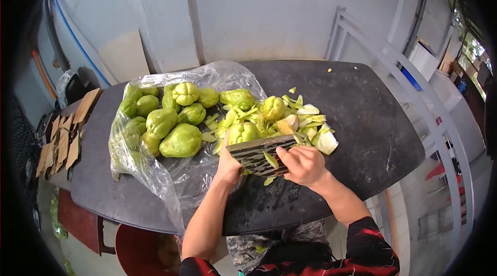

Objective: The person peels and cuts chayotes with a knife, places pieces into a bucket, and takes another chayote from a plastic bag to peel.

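A green chayote is in my left hand, partly hidden behind the blade. My right hand grips a wide cleaver with a dark patterned blade, held against the chayote; its handle is hidden in the fist. A green sliver clings to the blade. Behind the hands lies a pile of green peelings, with a whole chayote on it and pale cut pieces at its right side.
Several chayotes lie on a clear plastic bag at the left of the dark table. Cardboard pieces are at the far left. A red tub stands below the front edge, and a metal railing at the right.
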`<state>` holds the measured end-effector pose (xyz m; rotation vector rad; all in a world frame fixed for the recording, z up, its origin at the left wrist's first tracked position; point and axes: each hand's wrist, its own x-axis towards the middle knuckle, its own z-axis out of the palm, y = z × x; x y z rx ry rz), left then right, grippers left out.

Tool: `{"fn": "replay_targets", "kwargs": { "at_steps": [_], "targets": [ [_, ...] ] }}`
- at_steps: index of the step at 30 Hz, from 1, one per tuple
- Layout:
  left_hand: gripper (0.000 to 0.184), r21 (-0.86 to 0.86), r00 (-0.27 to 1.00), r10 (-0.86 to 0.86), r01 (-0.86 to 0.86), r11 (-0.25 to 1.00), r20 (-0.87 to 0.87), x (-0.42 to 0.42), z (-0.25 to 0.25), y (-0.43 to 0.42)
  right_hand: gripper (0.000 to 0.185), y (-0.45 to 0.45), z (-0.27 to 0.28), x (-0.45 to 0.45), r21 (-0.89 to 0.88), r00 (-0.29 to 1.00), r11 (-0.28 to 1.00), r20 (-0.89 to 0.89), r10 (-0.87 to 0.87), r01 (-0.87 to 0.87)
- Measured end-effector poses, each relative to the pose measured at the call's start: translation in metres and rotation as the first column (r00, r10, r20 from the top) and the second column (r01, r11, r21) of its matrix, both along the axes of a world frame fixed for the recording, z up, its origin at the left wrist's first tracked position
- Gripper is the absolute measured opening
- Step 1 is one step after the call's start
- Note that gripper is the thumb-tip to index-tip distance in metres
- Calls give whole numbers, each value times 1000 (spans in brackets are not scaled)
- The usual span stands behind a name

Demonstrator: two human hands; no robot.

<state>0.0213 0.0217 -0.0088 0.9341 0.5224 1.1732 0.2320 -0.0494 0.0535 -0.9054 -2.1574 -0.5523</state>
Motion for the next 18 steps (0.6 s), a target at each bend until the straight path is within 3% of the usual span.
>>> {"fn": "replay_targets", "kwargs": {
  "at_steps": [2,3,4,10,14,16,17,18],
  "targets": [
    [87,29,993,84,-82,996,-84,6,8,-7,31,-4,-2,-5,19,999,1000,38,-9,9],
    [82,379,905,276,-144,914,-323,4,-1,-3,35,-3,-6,-7,35,998,999,56,25,-27],
    [78,460,910,304,-151,875,-280,7,6,-6,41,-1,-10,-8,48,996,997,71,61,-65],
    [77,337,862,350,-227,913,-367,13,-3,0,35,0,-15,-7,50,990,996,120,70,-77],
    [76,437,757,462,-259,861,-462,12,-2,-2,21,-2,-13,-7,76,988,997,153,16,-28],
    [78,612,868,417,-180,770,-270,10,-4,-4,22,1,-14,-2,64,993,998,115,-36,28],
    [83,399,874,332,-180,899,-356,14,5,-11,23,9,-15,6,-39,993,996,91,-71,75],
    [87,476,811,384,-150,866,-443,10,4,-6,25,24,-31,17,-56,996,994,27,-90,92]
  ]
}}
